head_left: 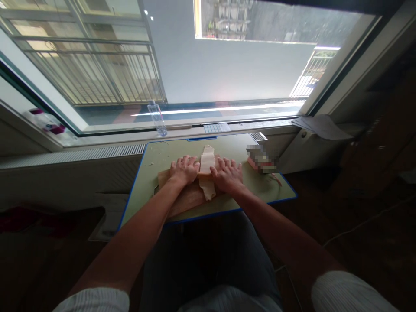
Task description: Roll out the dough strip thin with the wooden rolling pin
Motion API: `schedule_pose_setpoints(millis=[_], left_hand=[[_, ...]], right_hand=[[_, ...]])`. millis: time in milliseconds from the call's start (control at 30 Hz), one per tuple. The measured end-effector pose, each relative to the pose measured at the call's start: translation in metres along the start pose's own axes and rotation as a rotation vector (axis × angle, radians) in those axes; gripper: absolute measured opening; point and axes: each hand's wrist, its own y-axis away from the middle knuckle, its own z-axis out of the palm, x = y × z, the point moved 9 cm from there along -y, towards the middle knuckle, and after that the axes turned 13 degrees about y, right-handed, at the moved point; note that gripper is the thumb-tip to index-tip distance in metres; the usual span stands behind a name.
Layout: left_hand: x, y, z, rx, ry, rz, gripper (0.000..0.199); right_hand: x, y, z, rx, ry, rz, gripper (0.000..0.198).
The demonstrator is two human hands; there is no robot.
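Observation:
A wooden rolling pin (205, 176) lies across a strip of pale dough (207, 162), its middle showing between my hands. My left hand (185, 170) presses palm-down over the pin's left part, fingers stretched forward. Over the right part, my right hand (228, 173) lies the same way, with its fingers apart and thumb beside the dough. Both palms hide the pin's ends. The dough runs out beyond the pin and back toward me, over a wooden board (188, 200) set at a slant.
The board rests on a small light-green table (260, 188) with a blue edge. A partly blurred pinkish item (260, 161) sits at the table's right. Dough crumbs are scattered at far left. A clear plastic bottle (157, 119) stands on the windowsill; a radiator grille (97, 155) runs below.

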Motion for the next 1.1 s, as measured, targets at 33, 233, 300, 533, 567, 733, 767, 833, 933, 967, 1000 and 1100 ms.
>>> schedule_pose_setpoints(millis=[33,233,300,533,567,733,767,833,933,967,1000,1100], left_hand=[[0.000,0.005,0.000,0.009,-0.004,0.004,0.059],[-0.004,0.019,0.002,0.015,-0.024,0.002,0.059],[-0.004,0.017,0.002,0.007,-0.035,-0.005,0.060],[-0.006,-0.005,0.004,-0.036,0.001,-0.088,0.062],[-0.007,-0.010,0.005,-0.043,0.005,-0.096,0.062],[-0.008,-0.032,0.006,-0.039,0.007,-0.092,0.059],[-0.008,-0.035,0.005,-0.034,0.008,-0.094,0.058],[-0.007,-0.041,0.002,-0.016,0.010,-0.099,0.055],[-0.006,-0.051,-0.003,0.027,0.012,-0.102,0.052],[-0.006,-0.054,-0.004,0.040,0.014,-0.105,0.052],[-0.007,-0.058,-0.005,0.050,0.016,-0.108,0.052],[-0.009,-0.068,-0.006,0.076,0.022,-0.123,0.050]], right_hand=[[-0.001,0.005,0.000,0.006,0.007,-0.002,0.070],[-0.003,0.017,0.003,0.011,0.023,-0.003,0.072],[-0.002,0.014,0.003,0.007,0.026,-0.005,0.072],[0.002,-0.015,0.006,-0.020,0.021,-0.026,0.071],[0.003,-0.020,0.007,-0.031,0.016,-0.030,0.071],[0.008,-0.051,0.014,-0.079,-0.032,-0.013,0.075],[0.008,-0.057,0.016,-0.094,-0.043,-0.008,0.076],[0.009,-0.069,0.019,-0.120,-0.062,0.003,0.076],[0.010,-0.086,0.020,-0.112,-0.085,0.017,0.075],[0.011,-0.092,0.019,-0.099,-0.091,0.020,0.074],[0.011,-0.097,0.019,-0.085,-0.095,0.024,0.073],[0.011,-0.111,0.019,-0.049,-0.097,0.024,0.070]])
